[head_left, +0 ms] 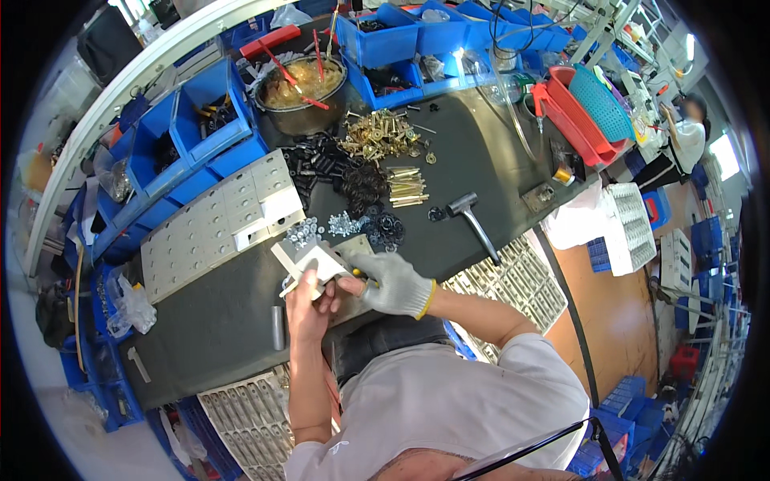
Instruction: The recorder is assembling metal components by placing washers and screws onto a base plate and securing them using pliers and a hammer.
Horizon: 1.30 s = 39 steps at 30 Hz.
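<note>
Closest in, there's a silver metal cylinder (pixel 277 327) on the dark desk (pixel 200 345), just left of the left hand (pixel 305 311). That hand is bare and its grip is clenched on the near edge of a cream bracket (pixel 319 263), which sits between the two hands at the near side. The right hand (pixel 395 284), in a pale knit glove (pixel 409 293), is up against the bracket's right side, but the fingers overlap, so honestly I can't tell if its grip is closed.

Just past that: little silver washers (pixel 303 233), with black rings (pixel 384 231) to their right. Cream perforated plates (pixel 212 223) lie off to the left, and a hammer (pixel 479 228) lies on the right, head pointing away. Further back come brass-coloured rods (pixel 407 186), then a heap of gold bolts (pixel 377 135). Behind those, a big pot (pixel 314 121) and blue bins (pixel 378 40). Way off right, a co-worker (pixel 688 144) in a white top.
</note>
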{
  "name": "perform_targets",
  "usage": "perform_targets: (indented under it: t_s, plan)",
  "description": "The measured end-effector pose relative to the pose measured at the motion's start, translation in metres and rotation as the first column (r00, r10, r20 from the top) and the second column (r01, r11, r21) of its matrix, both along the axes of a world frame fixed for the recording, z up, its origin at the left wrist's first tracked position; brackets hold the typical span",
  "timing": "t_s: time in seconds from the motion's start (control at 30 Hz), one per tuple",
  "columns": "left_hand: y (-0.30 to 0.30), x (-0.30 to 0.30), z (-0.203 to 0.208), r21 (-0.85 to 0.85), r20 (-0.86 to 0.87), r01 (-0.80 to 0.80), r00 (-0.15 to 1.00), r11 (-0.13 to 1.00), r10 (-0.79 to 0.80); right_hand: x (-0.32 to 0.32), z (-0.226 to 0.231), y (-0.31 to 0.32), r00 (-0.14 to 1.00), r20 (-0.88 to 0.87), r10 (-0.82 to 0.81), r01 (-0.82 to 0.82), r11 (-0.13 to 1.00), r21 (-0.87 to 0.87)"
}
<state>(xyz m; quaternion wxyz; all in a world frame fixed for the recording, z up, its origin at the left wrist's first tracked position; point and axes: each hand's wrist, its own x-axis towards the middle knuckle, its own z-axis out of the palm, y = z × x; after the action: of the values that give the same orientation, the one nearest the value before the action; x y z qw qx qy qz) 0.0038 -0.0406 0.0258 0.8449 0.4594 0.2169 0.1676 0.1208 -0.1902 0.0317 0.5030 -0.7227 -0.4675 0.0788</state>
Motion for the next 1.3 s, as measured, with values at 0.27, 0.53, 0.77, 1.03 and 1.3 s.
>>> perform_targets:
  t_s: [0.27, 0.53, 0.77, 1.03, 1.3]
  plan:
    - [0.014, 0.002, 0.021, 0.466, -0.142, 0.012, 0.988, 0.885, 0.061, 0.065, 0.038, -0.022, 0.986, 0.024, -0.167, 0.167, 0.945, -0.282]
    - [0.003, 0.012, -0.010, 0.899, -0.369, 0.321, 0.921, 0.298, 0.122, 0.236, -0.023, -0.083, 0.728, 0.578, -0.369, 0.681, 0.489, -0.545]
    - [-0.009, 0.006, -0.034, 0.940, -0.223, 0.160, 0.957, 0.302, 0.186, 0.172, 0.102, 0.063, 0.784, 0.534, -0.316, 0.318, 0.944, 0.092]
    - [-0.003, -0.005, -0.049, 0.929, -0.158, 0.079, 0.968, 0.361, 0.196, 0.141, 0.152, 0.344, 0.884, 0.435, 0.174, -0.022, 0.943, -0.333]
    - [-0.006, 0.000, -0.058, 0.952, -0.134, 0.079, 0.976, 0.295, 0.170, 0.198, 0.096, 0.462, 0.930, 0.366, 0.029, 0.231, 0.729, -0.645]
